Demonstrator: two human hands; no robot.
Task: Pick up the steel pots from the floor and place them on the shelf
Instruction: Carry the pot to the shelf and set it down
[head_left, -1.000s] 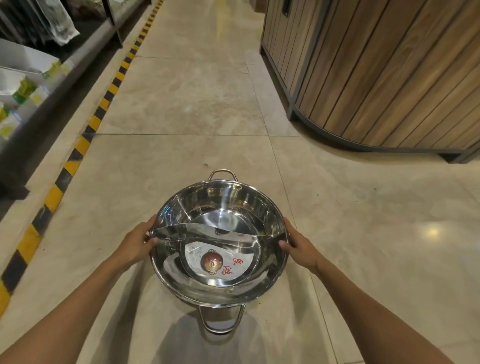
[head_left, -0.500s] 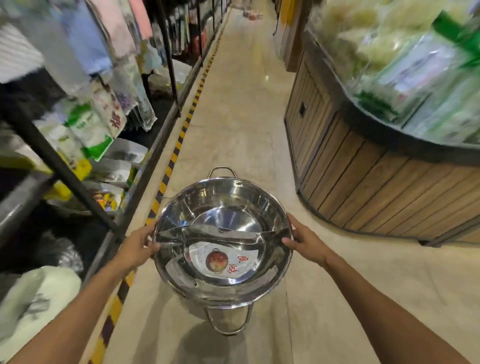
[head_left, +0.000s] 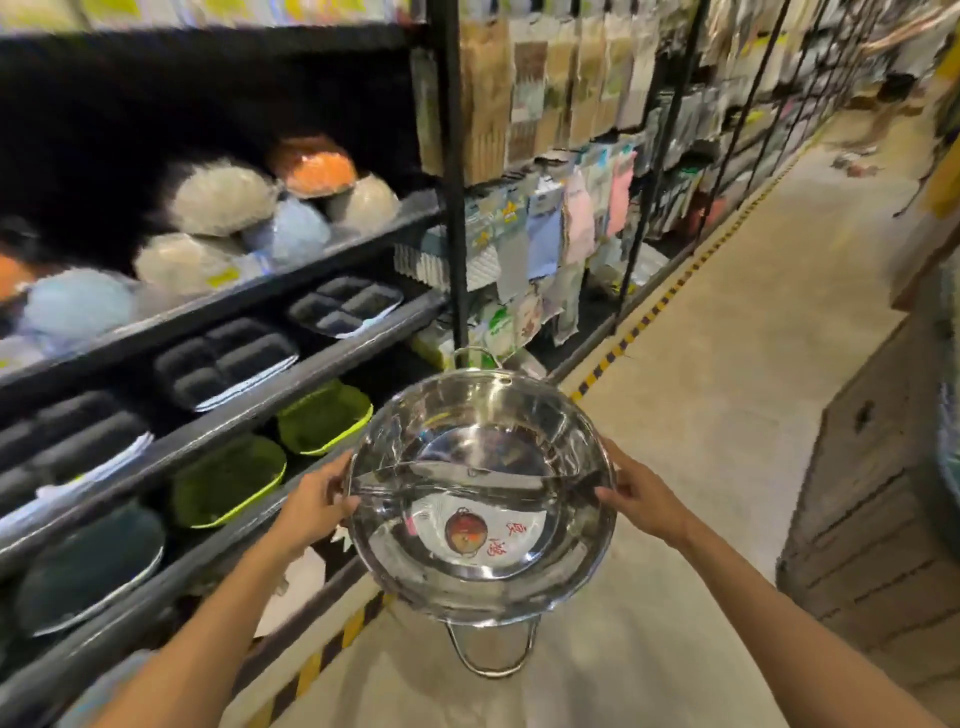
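A shiny steel pot (head_left: 480, 447) with a middle divider, two loop handles and a red-printed label inside hangs in the air in front of me, above the floor. My left hand (head_left: 311, 506) grips its left rim and my right hand (head_left: 647, 499) grips its right rim. The black shelf (head_left: 291, 384) runs along my left, its tiers sloping away; the pot's left edge is close to the front rail of a lower tier.
The shelf tiers hold black divided trays (head_left: 223, 361), green basins (head_left: 322, 415), a dark basin (head_left: 88, 566) and wrapped round items (head_left: 223, 197). Packets hang on racks (head_left: 545, 156) further along. A yellow-black floor stripe (head_left: 613, 358) borders the shelf. A wooden counter (head_left: 872, 519) stands at right.
My view has swung left from the aisle toward the shelf. The pot stays held by both hands at its rim and has come nearer the shelf tiers.
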